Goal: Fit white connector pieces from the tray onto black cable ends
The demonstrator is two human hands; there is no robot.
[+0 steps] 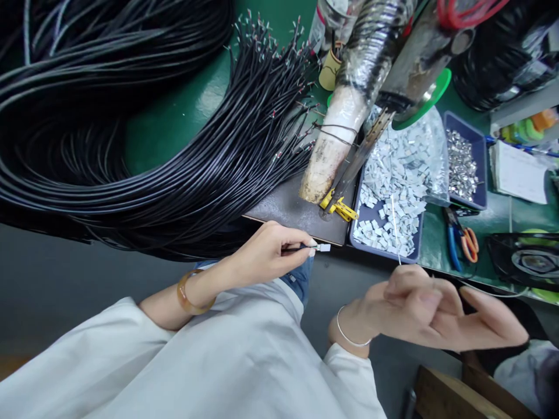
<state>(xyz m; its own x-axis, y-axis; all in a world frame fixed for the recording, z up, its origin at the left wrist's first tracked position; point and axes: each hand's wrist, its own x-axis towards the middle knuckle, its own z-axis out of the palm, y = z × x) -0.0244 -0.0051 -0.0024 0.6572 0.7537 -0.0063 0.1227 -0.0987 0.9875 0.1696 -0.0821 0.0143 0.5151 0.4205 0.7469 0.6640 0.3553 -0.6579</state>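
My left hand [279, 247] is closed in a pinch around the end of a thin black cable [293, 249]. A small whitish connector [324, 248] sticks out past its fingertips, in front of the brown work plate [301, 209]. To the right, my right hand [437, 308] is held palm up with curled fingers and is slightly blurred. From its fingers a thin silvery solder wire [395, 227] rises over the blue tray [354, 237] of small pale connectors [393, 174]; more of the wire trails off to the right.
A bundle of black cables [174, 169] covers the bench's left. Above the plate hang a taped duct [332, 145] and a soldering iron [362, 145] with a yellow clip [340, 208]. Metal shells [460, 166], blue-orange cutters [462, 240] and a black fan-like device [528, 262] lie right.
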